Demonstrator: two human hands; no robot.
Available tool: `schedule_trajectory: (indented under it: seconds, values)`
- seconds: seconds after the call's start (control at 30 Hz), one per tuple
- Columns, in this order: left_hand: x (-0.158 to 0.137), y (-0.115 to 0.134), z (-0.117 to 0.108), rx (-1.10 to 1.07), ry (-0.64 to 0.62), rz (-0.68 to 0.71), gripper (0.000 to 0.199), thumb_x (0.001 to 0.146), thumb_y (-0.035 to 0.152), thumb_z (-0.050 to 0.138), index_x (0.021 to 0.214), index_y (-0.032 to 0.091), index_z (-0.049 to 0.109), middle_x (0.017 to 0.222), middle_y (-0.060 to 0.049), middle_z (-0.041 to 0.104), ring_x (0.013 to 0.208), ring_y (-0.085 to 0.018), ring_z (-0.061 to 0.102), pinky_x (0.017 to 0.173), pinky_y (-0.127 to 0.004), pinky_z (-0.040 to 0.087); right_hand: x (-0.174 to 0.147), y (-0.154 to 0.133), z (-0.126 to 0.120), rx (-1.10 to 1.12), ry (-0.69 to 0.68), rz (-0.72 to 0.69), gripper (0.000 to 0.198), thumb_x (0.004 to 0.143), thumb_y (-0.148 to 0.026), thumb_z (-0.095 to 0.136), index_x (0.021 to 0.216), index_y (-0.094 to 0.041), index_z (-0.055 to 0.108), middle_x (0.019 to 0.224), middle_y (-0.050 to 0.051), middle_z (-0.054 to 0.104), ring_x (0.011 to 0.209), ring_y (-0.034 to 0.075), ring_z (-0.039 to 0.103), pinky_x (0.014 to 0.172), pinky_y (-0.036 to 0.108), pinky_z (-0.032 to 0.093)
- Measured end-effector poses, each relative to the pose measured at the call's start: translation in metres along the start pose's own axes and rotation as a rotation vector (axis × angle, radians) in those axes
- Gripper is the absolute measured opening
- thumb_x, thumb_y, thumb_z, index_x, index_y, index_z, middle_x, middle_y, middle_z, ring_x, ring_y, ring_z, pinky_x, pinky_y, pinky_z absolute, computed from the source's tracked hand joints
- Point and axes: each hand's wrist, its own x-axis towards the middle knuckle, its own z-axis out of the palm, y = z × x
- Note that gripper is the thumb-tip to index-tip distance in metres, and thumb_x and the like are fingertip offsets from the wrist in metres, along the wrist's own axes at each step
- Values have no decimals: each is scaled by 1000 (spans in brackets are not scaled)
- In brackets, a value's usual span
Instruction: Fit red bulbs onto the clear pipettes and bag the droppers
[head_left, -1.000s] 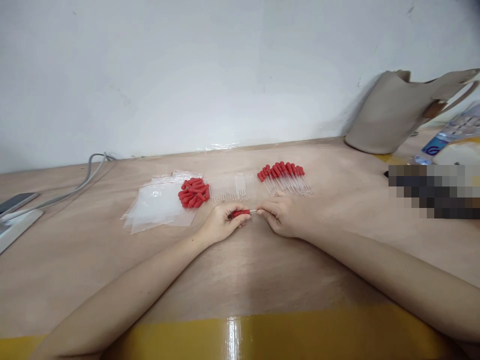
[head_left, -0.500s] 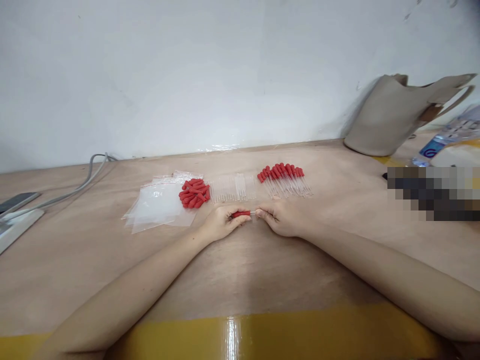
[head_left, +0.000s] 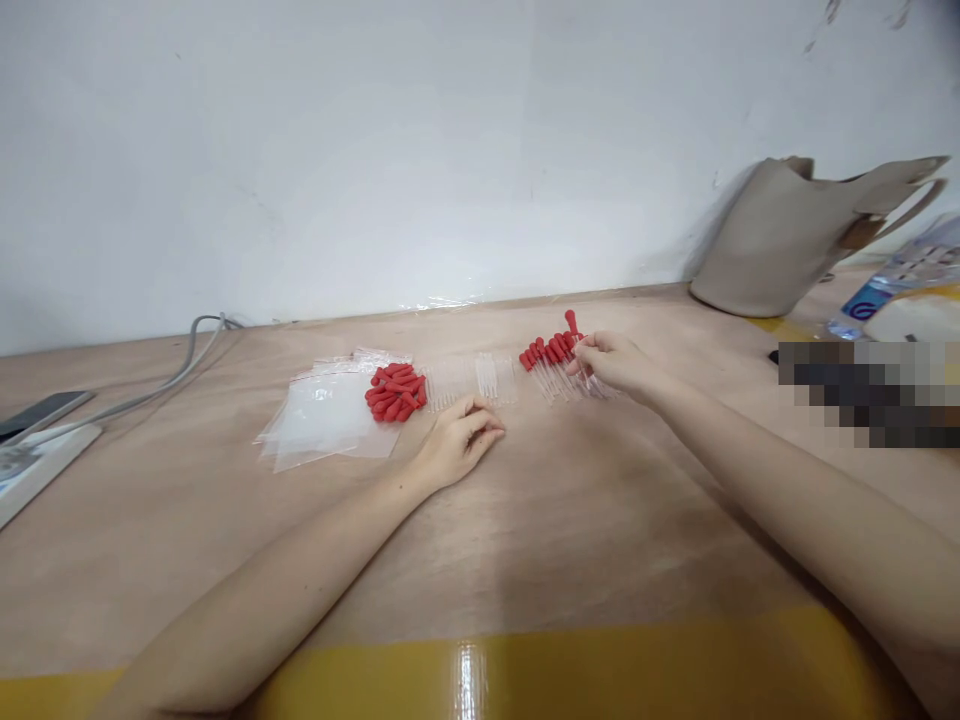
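Observation:
My right hand (head_left: pixel 609 360) pinches a dropper at the right-hand row; its red rubber bulb (head_left: pixel 571 322) sticks up above the fingers. Under and beside that hand lie several assembled droppers (head_left: pixel 551 352) with red bulbs toward the wall and clear tubes toward me. My left hand (head_left: pixel 459 440) rests on the table, fingers curled with thumb and index tips close together, and nothing shows between them. Just beyond it lies a row of clear glass dropper tubes (head_left: pixel 486 375). A heap of loose red rubber bulbs (head_left: pixel 396 392) is to their left.
Clear zip bags (head_left: pixel 319 415) lie fanned out left of the bulbs. Grey cables (head_left: pixel 180 370), a phone (head_left: pixel 45 412) and a white power strip (head_left: pixel 49 465) are at far left. A beige bag (head_left: pixel 780 235) and a water bottle (head_left: pixel 862 300) stand at right, by the wall (head_left: pixel 450 150).
Both hands held one dropper between them at the centre. My left hand has let go and stayed near there, while my right hand carried the dropper right to the assembled row.

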Motion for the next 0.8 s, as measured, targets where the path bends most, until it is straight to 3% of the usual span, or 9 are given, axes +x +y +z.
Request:
schedule_trajectory:
  seconds: [0.2, 0.37, 0.47, 0.8]
  values:
    - [-1, -3, 1, 2, -35, 5, 32, 82, 35, 56, 58, 14, 48, 71, -1, 49, 60, -9, 46, 55, -22, 40, 15, -9, 17, -477, 84, 49, 21, 74, -25, 48, 60, -17, 60, 69, 7, 65, 68, 19, 59, 59, 27, 39]
    - [-2, -1, 0, 4, -77, 8, 19, 86, 28, 49, 74, 15, 55, 76, -1, 51, 65, -10, 50, 60, -23, 42, 10, -12, 39, -752, 173, 51, 27, 76, -26, 43, 79, -13, 66, 83, 14, 65, 80, 25, 60, 65, 31, 41]
    - [-1, 0, 0, -26, -113, 1, 13, 86, 25, 48, 84, 16, 58, 83, -2, 53, 67, -10, 52, 63, -23, 44, 9, -10, 44, -797, 184, 31, 31, 78, -29, 41, 83, -12, 67, 85, 15, 65, 81, 26, 61, 67, 33, 41]
    - [1, 0, -1, 1, -156, -1, 14, 86, 24, 48, 82, 17, 59, 79, -3, 55, 70, -12, 52, 63, -23, 44, 9, -8, 43, -743, 156, 34, 41, 83, -43, 39, 81, -14, 68, 81, 13, 65, 80, 25, 60, 66, 33, 41]
